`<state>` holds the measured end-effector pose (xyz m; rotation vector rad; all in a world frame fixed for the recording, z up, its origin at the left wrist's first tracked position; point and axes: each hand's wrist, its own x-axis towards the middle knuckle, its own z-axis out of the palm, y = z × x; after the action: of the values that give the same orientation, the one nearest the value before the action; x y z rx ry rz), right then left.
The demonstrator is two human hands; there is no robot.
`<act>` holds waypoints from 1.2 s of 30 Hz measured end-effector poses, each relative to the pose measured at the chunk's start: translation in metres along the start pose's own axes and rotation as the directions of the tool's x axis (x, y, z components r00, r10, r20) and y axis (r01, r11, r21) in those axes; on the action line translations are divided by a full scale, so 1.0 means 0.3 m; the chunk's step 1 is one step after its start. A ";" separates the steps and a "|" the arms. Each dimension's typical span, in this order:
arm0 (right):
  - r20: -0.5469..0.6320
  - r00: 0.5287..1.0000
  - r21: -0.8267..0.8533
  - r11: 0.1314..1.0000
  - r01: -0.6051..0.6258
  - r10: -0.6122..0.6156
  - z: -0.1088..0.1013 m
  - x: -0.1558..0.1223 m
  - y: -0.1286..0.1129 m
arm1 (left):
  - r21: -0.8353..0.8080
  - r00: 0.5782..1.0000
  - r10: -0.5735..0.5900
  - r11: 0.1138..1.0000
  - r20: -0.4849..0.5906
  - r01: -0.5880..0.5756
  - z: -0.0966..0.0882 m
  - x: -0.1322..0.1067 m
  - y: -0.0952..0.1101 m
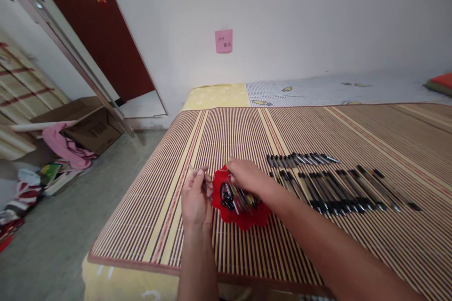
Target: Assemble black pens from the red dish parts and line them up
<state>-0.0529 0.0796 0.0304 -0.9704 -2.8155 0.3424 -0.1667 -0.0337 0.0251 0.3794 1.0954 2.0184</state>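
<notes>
A red scalloped tray [247,218] sits on the striped bamboo mat [226,141] and holds several small black and clear pen parts [231,197]. My left hand [196,197] is closed round a thin clear tube [192,169] that sticks up past my fingers, just left of the tray. My right hand [247,176] reaches over the tray's far edge with its fingers curled down into the parts; what they pinch is hidden. To the right lie two rows of assembled black pens [335,188].
The mat covers a bed against a white wall with a pink note [223,40]. A yellow sheet [215,96] shows at the head. On the floor to the left lie a cardboard box [88,122], pink cloth [65,146] and clutter beside a door.
</notes>
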 end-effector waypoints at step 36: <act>-0.375 0.735 0.926 0.257 0.275 0.564 -0.052 -0.316 0.048 | 0.006 0.877 -0.381 0.918 0.293 0.396 0.131 -0.096 -0.094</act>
<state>0.0330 0.0343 0.0360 -0.7576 -1.2735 1.2686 -0.1112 -0.0243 0.0282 0.3775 0.8533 1.5738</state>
